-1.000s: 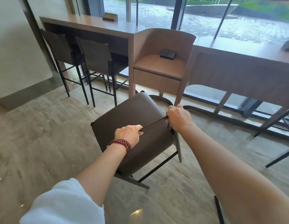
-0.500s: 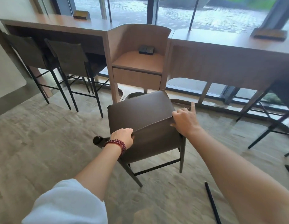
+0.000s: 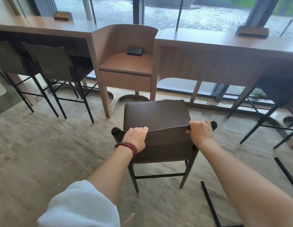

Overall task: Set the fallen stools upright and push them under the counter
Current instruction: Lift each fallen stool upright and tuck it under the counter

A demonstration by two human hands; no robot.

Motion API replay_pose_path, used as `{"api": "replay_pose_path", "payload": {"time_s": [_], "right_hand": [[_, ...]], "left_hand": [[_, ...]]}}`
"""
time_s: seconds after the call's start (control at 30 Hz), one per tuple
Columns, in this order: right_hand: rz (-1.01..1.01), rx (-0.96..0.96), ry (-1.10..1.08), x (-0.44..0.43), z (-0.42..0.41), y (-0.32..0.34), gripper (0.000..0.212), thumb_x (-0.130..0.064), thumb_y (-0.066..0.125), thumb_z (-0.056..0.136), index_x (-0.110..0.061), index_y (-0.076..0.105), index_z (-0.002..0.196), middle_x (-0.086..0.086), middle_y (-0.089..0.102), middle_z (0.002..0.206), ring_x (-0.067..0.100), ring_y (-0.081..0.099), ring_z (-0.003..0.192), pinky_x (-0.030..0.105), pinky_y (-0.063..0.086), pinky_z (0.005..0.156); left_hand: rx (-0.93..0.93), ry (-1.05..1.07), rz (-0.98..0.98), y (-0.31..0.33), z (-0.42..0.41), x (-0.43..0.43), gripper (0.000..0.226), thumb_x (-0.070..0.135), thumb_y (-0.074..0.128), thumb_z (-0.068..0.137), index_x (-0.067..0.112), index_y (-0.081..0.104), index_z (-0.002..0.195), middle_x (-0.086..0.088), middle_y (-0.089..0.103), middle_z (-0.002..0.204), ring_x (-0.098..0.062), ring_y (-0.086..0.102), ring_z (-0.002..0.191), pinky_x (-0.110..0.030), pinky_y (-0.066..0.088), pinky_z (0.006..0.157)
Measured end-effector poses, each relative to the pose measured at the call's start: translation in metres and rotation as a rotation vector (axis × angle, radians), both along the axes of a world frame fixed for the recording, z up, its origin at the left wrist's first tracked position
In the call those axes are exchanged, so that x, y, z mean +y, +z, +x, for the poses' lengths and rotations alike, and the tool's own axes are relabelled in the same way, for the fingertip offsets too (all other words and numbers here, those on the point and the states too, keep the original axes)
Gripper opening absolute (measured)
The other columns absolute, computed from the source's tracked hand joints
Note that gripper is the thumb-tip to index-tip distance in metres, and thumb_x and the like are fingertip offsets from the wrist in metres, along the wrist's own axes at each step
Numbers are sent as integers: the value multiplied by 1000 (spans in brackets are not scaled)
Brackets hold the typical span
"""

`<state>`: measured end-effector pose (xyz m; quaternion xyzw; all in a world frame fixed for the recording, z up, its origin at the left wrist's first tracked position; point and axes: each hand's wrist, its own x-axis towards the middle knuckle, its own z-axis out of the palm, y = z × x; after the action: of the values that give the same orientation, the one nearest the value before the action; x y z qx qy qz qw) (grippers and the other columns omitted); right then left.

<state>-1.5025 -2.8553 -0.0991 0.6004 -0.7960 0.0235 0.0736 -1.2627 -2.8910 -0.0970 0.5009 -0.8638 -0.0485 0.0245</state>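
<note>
Stool (image 3: 156,117) upright, left hand (image 3: 136,138) and right hand (image 3: 200,131) gripping backrest top; next, push toward surface (image 3: 224,41) at 1 o'clock.

Beige textured floor (image 3: 44,153), brown stool (image 3: 156,115) standing upright, black rod (image 3: 209,203) lying beside

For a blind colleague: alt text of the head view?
A person's left-hand grip and right-hand grip hold the backrest of an upright dark stool facing a counter. Two stools tucked under it at left; black rods lie on the floor at right.
</note>
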Motion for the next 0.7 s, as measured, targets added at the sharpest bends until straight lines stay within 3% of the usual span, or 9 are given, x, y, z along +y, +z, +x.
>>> {"api": "replay_pose_path", "payload": {"time_s": [0.5,0.7], "right_hand": [[20,-2,-259,39,-52,-16,21,-33,53,95,-18,67,98,3,70,92,24,64,89,32,40,85],[-33,-16,-230,45,-55,-22,23,-34,53,94,-15,66,94,4,70,90,25,62,90,32,37,88]], "left_hand": [[-25,-181,49,-5,-68,-12,33,3,48,84,15,49,114,-6,59,117,-25,53,110,-34,37,99],[-23,-239,20,-15,-65,-16,34,27,52,87,18,46,120,-1,56,120,-21,49,113,-33,33,102]]}}
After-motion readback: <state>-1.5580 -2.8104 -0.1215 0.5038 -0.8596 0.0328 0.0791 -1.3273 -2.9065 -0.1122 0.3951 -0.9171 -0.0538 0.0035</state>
